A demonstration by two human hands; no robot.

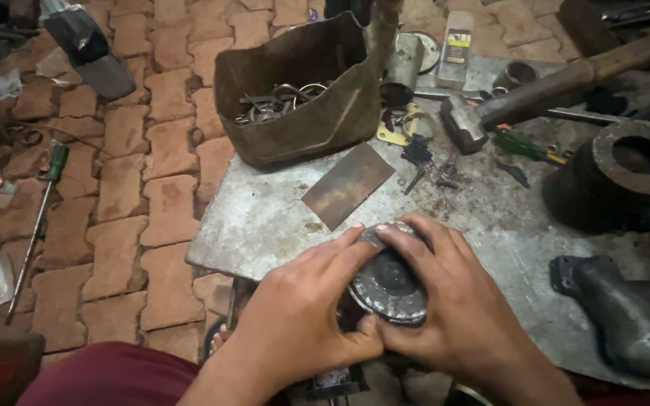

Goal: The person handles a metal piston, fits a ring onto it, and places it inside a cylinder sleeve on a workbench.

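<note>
A round, grimy metal part with a disc-shaped face sits at the near edge of a grey metal plate. My left hand wraps it from the left, with the index finger over its top and the thumb under it. My right hand clasps it from the right, its fingers curled over the upper rim. Both hands grip it together. What lies beneath the part is hidden by my hands.
A brown container of metal rings stands at the back. A flat metal sheet, a hammer, a green screwdriver, a heavy round casting and a dark cast pipe lie nearby. Another long screwdriver lies on the brick floor.
</note>
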